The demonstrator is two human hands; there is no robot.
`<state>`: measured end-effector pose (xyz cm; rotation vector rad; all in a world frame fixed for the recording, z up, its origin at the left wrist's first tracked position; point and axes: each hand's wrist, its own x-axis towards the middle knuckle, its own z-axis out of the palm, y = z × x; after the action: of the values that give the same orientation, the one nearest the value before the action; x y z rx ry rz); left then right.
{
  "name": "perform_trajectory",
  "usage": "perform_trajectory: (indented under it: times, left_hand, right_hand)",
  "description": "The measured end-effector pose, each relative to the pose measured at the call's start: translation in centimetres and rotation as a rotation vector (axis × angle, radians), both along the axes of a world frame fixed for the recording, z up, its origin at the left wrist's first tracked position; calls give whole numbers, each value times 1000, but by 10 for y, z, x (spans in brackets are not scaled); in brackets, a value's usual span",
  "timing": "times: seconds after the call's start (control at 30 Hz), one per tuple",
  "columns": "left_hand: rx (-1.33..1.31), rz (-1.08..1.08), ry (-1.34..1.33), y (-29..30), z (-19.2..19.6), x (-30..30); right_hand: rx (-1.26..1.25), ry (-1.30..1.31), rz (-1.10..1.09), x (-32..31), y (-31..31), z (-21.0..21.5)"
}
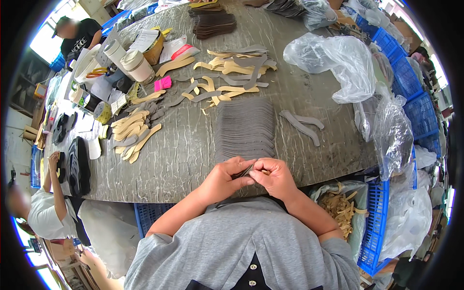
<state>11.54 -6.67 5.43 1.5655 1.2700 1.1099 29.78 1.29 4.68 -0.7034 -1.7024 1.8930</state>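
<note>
Close to my body, at the table's near edge, my left hand [226,178] and my right hand [274,178] meet with fingertips pinched together. Between them is a small dark grey strip [246,170], mostly covered by the fingers. Just beyond my hands lies a long row of overlapping grey strips [245,126], fanned away from me. Loose curved grey strips [303,127] rest to its right. Farther back is a jumbled heap of tan and grey curved strips [237,72]. Another pile of tan and grey strips [133,128] lies to the left.
Cups [137,65], tape and papers crowd the table's left side. Clear plastic bags [338,63] lie at the right, beside blue crates [408,79]. A dark stack [212,21] stands at the back. A lined bin of tan scraps [338,210] sits below right. Two people are at the left.
</note>
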Motion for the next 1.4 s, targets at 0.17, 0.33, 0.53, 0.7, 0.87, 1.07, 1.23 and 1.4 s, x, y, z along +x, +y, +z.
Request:
perform_trajectory:
  times: [0.17, 0.33, 0.53, 0.7, 0.87, 1.07, 1.23, 1.4]
  left_hand:
    - [-270, -47, -410, -4, 7, 2]
    - [-503, 69, -498, -5, -4, -6]
    - [-467, 187, -253, -19, -6, -25]
    - [-482, 299, -284, -21, -11, -34]
    - [-464, 292, -284, -18, -16, -29]
    - [-445, 245, -165, -16, 0, -22]
    - [-409, 234, -171, -16, -12, -23]
    - [-297, 225, -114, -8, -1, -12]
  right_hand:
    - [-221, 186, 12, -1, -2, -5]
    - [-324, 435, -234, 7, -4, 14]
    - [-328, 174, 96, 136, 40, 32]
    - [-313, -788, 1269, 195, -35, 37]
    - [-413, -469, 1110, 213, -60, 36]
    - [-265, -893, 1126, 213, -44, 28]
    - [-113, -893, 999, 181, -6, 45]
    - [185, -285, 498, 92, 55, 74]
